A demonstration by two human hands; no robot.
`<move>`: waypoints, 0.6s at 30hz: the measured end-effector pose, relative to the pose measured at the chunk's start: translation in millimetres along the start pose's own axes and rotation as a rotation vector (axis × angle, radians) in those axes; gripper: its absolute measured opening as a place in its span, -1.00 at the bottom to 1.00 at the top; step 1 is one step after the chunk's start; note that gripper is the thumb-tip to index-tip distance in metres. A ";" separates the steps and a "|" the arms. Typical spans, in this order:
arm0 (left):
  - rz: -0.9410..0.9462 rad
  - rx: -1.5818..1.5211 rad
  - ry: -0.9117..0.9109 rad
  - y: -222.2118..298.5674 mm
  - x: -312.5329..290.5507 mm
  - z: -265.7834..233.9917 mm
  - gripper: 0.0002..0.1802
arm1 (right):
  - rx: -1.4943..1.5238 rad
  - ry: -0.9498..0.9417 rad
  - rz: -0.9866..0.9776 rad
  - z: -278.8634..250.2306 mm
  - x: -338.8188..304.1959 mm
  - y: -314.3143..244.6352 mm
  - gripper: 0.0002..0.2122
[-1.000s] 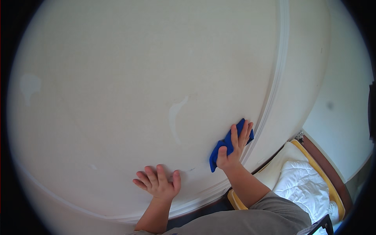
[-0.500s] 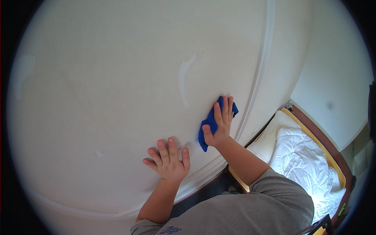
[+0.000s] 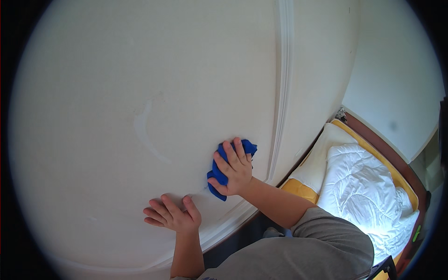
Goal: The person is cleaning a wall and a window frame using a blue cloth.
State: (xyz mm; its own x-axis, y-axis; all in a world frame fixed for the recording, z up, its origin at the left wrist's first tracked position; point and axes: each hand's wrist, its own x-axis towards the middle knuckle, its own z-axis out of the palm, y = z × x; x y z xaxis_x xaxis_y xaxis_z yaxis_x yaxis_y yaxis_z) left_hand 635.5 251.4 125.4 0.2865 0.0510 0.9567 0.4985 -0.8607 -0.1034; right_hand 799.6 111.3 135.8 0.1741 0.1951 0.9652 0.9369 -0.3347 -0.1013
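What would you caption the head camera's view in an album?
Right hand flat over a blue cloth on a pale wall, left hand spread nearby, white quilt off to the right.

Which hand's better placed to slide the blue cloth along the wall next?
Right hand, I'd say: it lies spread over the blue cloth, against the wall. The left hand holds nothing and is apart from the cloth, off to its left.

The left grip [image 3: 178,217] is splayed; the right grip [image 3: 236,174] lies flat.
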 end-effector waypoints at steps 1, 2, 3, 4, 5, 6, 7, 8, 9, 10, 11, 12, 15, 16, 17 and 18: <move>-0.005 0.028 0.000 3.4 0.2 0.9 -0.28 | 0.000 0.055 0.068 -7.7 3.6 21.8 -0.37; 0.017 0.052 -0.006 2.9 -1.1 1.2 -0.28 | 0.014 0.091 0.142 -13.6 7.0 44.0 -0.36; 0.001 0.048 0.012 3.6 -2.6 2.9 -0.27 | 0.049 0.149 0.199 -19.5 9.1 65.2 -0.35; -0.017 0.041 0.031 6.2 -1.1 5.5 -0.27 | 0.082 0.207 0.255 -21.5 9.5 80.4 -0.35; -0.006 0.066 0.027 10.4 2.8 5.1 -0.27 | 0.107 0.211 0.265 -19.7 8.8 84.0 -0.35; -0.004 0.083 0.022 13.2 6.5 4.2 -0.28 | 0.086 0.192 0.251 -19.0 7.1 83.4 -0.35; -0.005 0.101 0.017 15.0 9.4 3.2 -0.28 | 0.065 0.171 0.236 -18.0 6.0 81.6 -0.35; -0.011 0.131 0.010 16.6 7.7 2.2 -0.28 | 0.095 0.162 0.235 -18.0 5.3 78.5 -0.35; -0.030 0.131 0.008 15.9 6.1 4.4 -0.27 | 0.086 0.165 0.240 -16.8 6.0 72.8 -0.36; -0.051 0.129 0.006 17.1 3.6 5.6 -0.26 | 0.074 0.163 0.244 -15.5 4.4 64.6 -0.36; -0.067 0.144 0.004 21.7 3.2 7.7 -0.27 | 0.103 0.124 0.195 -12.8 0.0 51.3 -0.38; -0.077 0.168 -0.007 24.9 3.4 11.2 -0.27 | 0.076 0.099 0.094 -7.9 -1.3 38.3 -0.39; -0.084 0.158 0.011 24.7 5.7 11.4 -0.27 | 0.128 0.167 -0.097 3.8 5.3 34.8 -0.34; -0.092 0.182 0.007 24.6 6.7 9.9 -0.27 | 0.158 0.166 -0.104 5.2 -2.3 43.0 -0.31; -0.059 0.151 -0.002 23.6 7.3 9.0 -0.28 | 0.188 0.162 -0.113 5.3 -7.8 51.3 -0.27; -0.031 0.133 -0.012 20.8 6.0 3.9 -0.29 | 0.217 0.172 -0.042 3.4 -6.9 57.2 -0.20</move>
State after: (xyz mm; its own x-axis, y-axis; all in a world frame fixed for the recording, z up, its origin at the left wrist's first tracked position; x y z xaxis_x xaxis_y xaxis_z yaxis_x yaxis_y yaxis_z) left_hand 650.7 235.8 127.9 0.2790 0.0836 0.9567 0.6109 -0.7841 -0.1097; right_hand 853.0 94.0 122.5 0.0966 0.0392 0.9945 0.9884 -0.1211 -0.0913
